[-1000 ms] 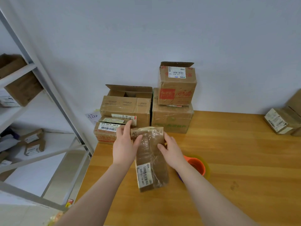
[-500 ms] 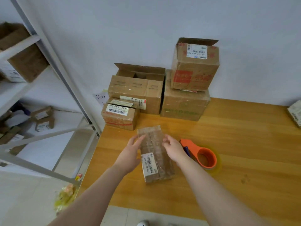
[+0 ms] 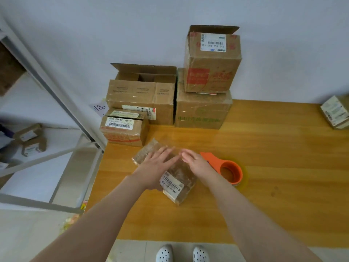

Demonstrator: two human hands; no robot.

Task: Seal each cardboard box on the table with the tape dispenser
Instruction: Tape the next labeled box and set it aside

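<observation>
A small flat cardboard box (image 3: 177, 178) with a white barcode label lies on the wooden table (image 3: 264, 186), turned diagonally. My left hand (image 3: 153, 167) lies flat on its top with straight fingers. My right hand (image 3: 196, 163) rests on the box's right edge, fingers loosely bent. An orange tape dispenser (image 3: 226, 167) with a roll of clear tape sits on the table just right of my right hand, untouched.
At the back stand an open-topped box (image 3: 141, 95), a low labelled box (image 3: 122, 129) in front of it, and a big box (image 3: 202, 110) carrying a smaller open one (image 3: 211, 61). Another box (image 3: 336, 112) sits far right. A metal shelf (image 3: 56, 95) stands left.
The small box has come down from mid-air onto the table and turned diagonal. My left hand has moved from its side to lie flat on top.
</observation>
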